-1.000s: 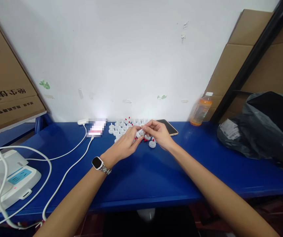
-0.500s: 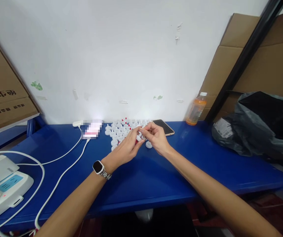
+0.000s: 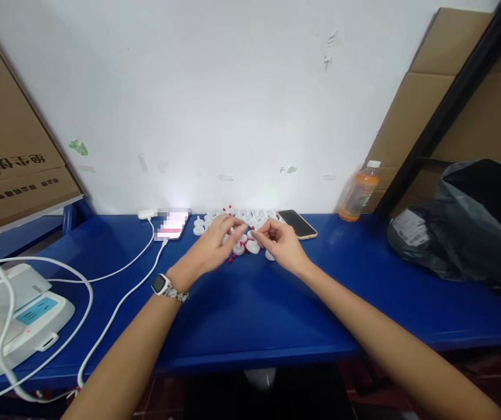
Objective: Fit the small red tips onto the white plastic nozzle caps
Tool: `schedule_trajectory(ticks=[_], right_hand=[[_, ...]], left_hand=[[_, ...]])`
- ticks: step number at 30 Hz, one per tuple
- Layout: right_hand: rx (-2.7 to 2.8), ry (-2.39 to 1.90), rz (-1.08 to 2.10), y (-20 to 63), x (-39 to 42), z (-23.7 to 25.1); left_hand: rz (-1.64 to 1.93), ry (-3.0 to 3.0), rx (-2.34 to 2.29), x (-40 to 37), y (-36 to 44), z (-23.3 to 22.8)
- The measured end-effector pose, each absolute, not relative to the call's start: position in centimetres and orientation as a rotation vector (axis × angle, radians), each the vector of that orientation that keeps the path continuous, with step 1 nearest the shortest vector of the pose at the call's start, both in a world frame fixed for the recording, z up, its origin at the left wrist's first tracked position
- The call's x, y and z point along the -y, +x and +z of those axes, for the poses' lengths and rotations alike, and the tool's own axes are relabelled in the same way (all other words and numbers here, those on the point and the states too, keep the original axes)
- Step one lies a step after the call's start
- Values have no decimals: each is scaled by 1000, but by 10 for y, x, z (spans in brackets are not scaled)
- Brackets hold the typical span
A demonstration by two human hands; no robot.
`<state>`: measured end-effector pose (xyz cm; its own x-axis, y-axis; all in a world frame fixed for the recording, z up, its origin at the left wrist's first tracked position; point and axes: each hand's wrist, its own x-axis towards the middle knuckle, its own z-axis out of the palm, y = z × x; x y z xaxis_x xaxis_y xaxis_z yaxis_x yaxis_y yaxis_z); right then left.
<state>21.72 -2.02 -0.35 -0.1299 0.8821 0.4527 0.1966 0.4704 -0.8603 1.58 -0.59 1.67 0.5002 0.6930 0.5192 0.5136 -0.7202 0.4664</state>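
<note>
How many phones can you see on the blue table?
2: the lit phone lies left of the white pieces; the dark phone lies right of them, just beyond the right hand. Others could be hidden.

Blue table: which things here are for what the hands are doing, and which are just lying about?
Seem part of the job:
- white caps
- small red pieces

Probably just lying about:
- lit phone
- dark phone
- orange drink bottle
- black plastic bag
- power strip

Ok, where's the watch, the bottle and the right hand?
Watch [image 3: 160,283]: head view, on its screen.
Bottle [image 3: 357,196]: head view, middle of its side.
Right hand [image 3: 286,245]: head view, on its back.
</note>
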Motion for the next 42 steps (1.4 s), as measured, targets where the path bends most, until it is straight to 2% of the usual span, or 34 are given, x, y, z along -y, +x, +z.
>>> schedule_trajectory(ticks=[7, 17, 22, 32, 35, 42], right_hand=[[2231, -1154, 372, 223, 15, -9], [2338, -1244, -95, 205, 3, 6], [2431, -1227, -7, 189, -12, 7], [1879, -1129, 461, 190, -6, 3], [1886, -1129, 379, 191, 0, -2], [2477, -1102, 26, 195, 11, -9]], left_hand=[[820, 2429, -1333, -8, -29, 22], [693, 2497, -1293, -15, -24, 4], [724, 2541, -1263, -16, -26, 1], [786, 2600, -1269, -4, -5, 2], [833, 2570, -1246, -8, -10, 2], [854, 2542, -1282, -14, -18, 3]])
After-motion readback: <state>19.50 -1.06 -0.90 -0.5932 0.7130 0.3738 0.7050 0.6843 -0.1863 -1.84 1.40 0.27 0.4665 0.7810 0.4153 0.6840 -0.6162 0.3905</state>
